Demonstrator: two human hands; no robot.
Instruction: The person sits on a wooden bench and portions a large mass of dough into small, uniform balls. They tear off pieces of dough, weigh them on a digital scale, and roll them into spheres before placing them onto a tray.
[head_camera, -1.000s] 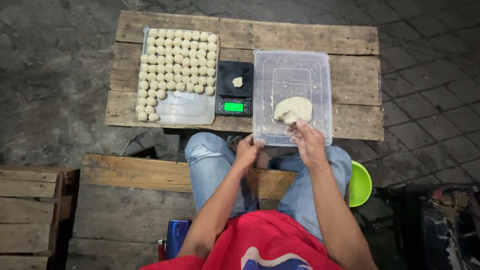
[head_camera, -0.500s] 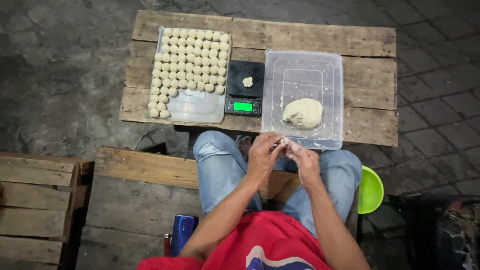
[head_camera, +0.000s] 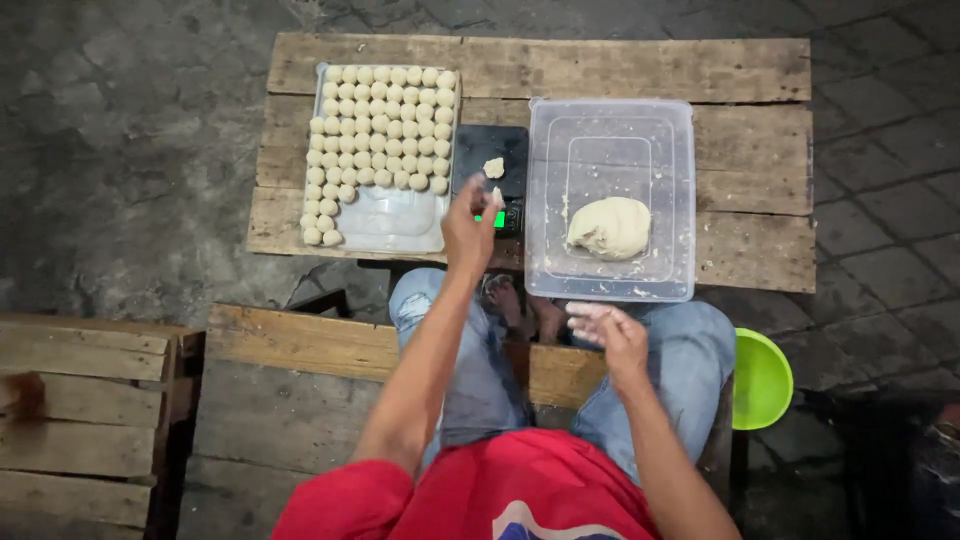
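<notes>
Left hand (head_camera: 470, 228) pinches a small soft dough piece (head_camera: 496, 195) over a black scale (head_camera: 492, 178). Right hand (head_camera: 612, 335) hovers, fingers spread, near a clear plastic tub (head_camera: 612, 125).

1. Upper garment: red shirt (head_camera: 470, 495), short-sleeved, sleeve hems ending above the elbows; a white and dark blue printed patch shows at the lower centre of the chest.
2. Lower garment: light blue denim jeans (head_camera: 690, 350), faded, with paler worn areas over both knees and a frayed, distressed look at the left knee.
3. Arms: both forearms bare, no watch, bracelet or band to be seen.
4. Left hand (head_camera: 470, 225): ungloved, no rings visible.
5. Right hand (head_camera: 612, 335): ungloved, no rings visible.
6. Feet: bare toes visible between the knees; footwear cannot be told.
</notes>
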